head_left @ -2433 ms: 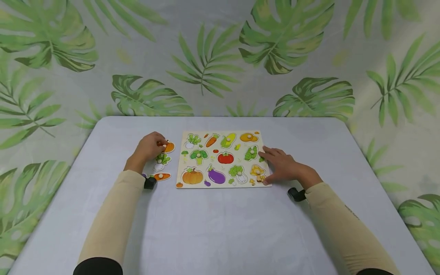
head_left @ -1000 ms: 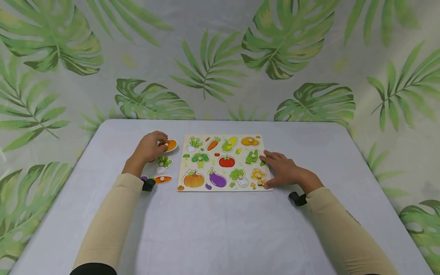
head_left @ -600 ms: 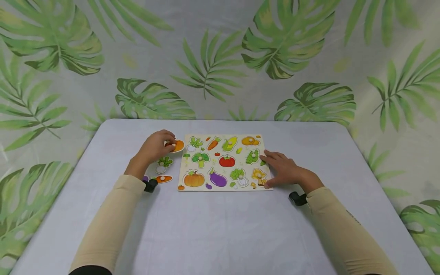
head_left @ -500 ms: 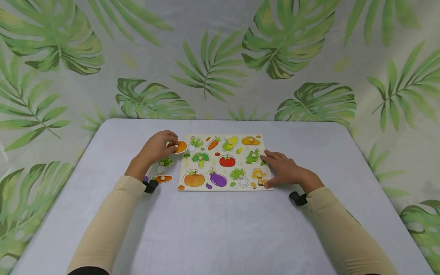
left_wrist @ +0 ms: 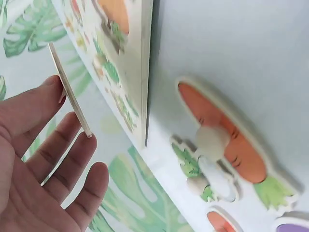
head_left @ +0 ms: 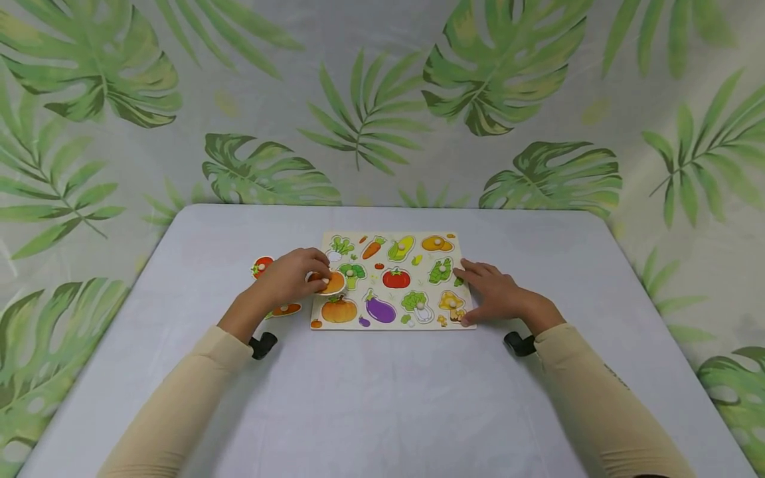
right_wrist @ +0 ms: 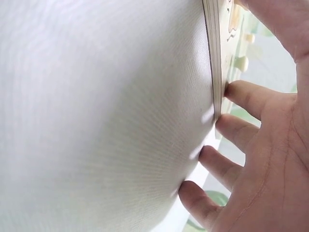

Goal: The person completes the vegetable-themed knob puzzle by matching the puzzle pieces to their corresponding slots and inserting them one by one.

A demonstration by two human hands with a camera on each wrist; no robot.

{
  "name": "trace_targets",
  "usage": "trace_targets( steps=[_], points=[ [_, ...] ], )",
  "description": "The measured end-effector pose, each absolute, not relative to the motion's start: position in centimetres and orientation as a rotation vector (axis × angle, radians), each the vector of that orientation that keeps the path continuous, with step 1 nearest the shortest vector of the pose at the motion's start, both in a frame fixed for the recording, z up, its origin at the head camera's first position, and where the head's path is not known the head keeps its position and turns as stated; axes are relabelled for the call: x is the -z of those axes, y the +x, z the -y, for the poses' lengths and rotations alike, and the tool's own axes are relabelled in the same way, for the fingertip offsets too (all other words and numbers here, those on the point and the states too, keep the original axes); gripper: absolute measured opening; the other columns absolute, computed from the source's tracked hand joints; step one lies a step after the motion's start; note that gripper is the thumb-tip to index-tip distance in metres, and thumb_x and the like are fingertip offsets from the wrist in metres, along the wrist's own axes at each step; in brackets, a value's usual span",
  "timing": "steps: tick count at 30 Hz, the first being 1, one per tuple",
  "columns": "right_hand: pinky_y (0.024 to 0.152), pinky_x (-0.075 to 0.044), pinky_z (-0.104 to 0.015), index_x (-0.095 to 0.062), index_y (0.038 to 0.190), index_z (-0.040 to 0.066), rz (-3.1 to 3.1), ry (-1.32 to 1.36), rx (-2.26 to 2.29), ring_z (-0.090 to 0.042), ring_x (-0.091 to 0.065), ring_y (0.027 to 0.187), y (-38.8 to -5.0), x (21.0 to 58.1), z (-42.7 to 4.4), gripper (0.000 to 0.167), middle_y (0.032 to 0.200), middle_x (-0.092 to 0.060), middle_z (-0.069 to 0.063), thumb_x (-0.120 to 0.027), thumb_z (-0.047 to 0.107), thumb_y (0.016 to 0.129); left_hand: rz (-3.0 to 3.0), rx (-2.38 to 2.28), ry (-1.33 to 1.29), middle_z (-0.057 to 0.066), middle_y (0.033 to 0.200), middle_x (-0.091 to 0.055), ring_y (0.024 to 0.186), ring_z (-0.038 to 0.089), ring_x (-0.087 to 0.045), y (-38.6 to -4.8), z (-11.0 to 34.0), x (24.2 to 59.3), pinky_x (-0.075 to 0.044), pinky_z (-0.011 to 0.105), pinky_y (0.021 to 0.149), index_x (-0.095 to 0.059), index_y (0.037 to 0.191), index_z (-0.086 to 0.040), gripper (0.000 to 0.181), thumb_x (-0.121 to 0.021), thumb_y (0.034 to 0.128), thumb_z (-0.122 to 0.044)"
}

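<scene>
My left hand point(head_left: 293, 275) pinches an orange, pumpkin-like puzzle piece point(head_left: 332, 284) between thumb and fingers. The piece hangs over the left part of a wooden vegetable puzzle board point(head_left: 427, 282), just above the pumpkin picture point(head_left: 339, 310). Seen in the left wrist view, the piece point(left_wrist: 72, 96) is edge-on and apart from the board. My right hand point(head_left: 496, 292) rests at the board's right edge with fingers spread. In the right wrist view, some fingertips touch the board's edge point(right_wrist: 212, 63) and others the tablecloth.
Left of the board lie loose knobbed pieces: a tomato point(head_left: 261, 266), a carrot point(left_wrist: 227, 140), a white radish point(left_wrist: 217, 179) and a purple piece point(left_wrist: 294, 226) partly in frame. White cloth covers the table point(head_left: 388, 398); a leaf-patterned backdrop point(head_left: 382, 99) stands behind.
My left hand has lifted the orange piece from the row at the left and carried it right and toward me, over the board. The right hand has stayed in place.
</scene>
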State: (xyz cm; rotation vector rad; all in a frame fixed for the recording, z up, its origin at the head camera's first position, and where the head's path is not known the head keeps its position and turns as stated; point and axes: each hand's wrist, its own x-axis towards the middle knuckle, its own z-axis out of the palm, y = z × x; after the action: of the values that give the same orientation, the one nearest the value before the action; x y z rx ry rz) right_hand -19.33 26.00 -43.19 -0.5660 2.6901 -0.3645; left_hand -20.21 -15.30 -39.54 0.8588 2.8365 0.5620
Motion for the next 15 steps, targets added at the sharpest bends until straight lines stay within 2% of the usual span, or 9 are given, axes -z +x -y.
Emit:
trace_targets(
  steps=[15],
  points=[
    [0.106, -0.031, -0.073, -0.031, 0.156, 0.011, -2.69, -0.582, 0.368, -0.047, -0.019, 0.149, -19.4, 43.4, -26.2, 0.104, 0.165, -0.019, -0.018, -0.083, 0.05, 0.074, -2.746, -0.498, 0.971, 0.004, 0.12, -0.067, 0.11, 0.023, -0.061, -17.6, 14.5, 41.8, -0.055, 0.041, 0.096, -0.079, 0.102, -0.014, 0.015, -0.071, 0.0907, -0.02]
  ],
)
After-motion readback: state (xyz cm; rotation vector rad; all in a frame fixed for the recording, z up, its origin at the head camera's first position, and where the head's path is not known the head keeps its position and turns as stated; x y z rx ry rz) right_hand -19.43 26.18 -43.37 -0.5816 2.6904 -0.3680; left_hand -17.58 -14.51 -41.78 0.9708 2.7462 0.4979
